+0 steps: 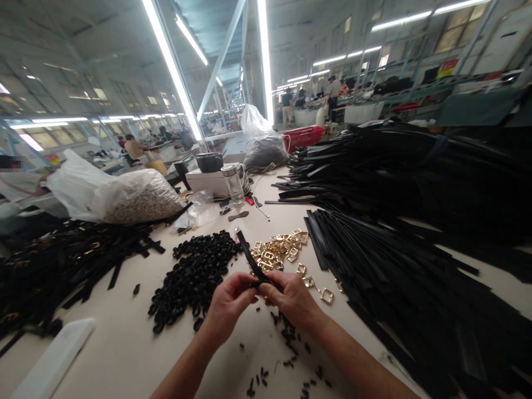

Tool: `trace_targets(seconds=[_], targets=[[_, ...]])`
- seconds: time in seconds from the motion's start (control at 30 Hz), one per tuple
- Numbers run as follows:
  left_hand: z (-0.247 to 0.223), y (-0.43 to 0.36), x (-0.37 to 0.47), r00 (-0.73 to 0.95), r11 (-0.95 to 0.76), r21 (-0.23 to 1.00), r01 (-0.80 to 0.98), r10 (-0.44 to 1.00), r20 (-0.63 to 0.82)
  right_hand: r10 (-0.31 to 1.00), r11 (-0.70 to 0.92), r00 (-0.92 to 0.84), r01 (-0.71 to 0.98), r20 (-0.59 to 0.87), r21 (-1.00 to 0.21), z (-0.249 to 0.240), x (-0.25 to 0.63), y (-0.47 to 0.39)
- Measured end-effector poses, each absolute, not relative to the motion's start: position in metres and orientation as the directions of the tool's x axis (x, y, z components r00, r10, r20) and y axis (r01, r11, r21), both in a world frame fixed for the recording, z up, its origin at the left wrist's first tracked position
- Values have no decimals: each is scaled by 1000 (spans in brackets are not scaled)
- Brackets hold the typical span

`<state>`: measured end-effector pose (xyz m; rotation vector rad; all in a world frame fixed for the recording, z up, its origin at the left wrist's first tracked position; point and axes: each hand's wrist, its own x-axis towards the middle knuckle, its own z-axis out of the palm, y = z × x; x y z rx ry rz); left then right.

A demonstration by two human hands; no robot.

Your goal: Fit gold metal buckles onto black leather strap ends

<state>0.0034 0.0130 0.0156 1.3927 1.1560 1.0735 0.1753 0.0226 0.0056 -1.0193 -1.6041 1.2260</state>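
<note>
A black strap [249, 256] rises from between my hands, its far end pointing up and left. My left hand [230, 302] pinches its near end, fingers pressed together. Touching it from the other side, my right hand [291, 296] also grips the strap there; fine detail between the fingertips is hidden. Just beyond my hands lies a heap of gold buckles [270, 255], with a few loose ones to the right. Left of the strap spreads a pile of small black rings [187, 282]. Small black pieces [291, 338] are scattered below my right hand.
Long black strips [382, 282] cover the right side. At left are finished-looking straps [83, 249] and a filled plastic bag [137, 197]. A glass jar [233, 185], black pot [209, 162] and red basket [305, 137] stand farther back. People work in the distance.
</note>
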Motion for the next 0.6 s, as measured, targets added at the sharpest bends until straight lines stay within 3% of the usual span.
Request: trace_targets(seconds=[0.17,0.4,0.6], targets=[[20,15,1,87,172,968,-184,983,-159,949,63,-312,25,52,-998,11,174,20],[14,13,-2,297,351,885,-305,918,-262,890,-48,-453,1,-44,-999,15,172,13],[12,10,-3,280,409,764,-499,910,-304,901,-73,-431,-23,-56,-997,11,173,16]])
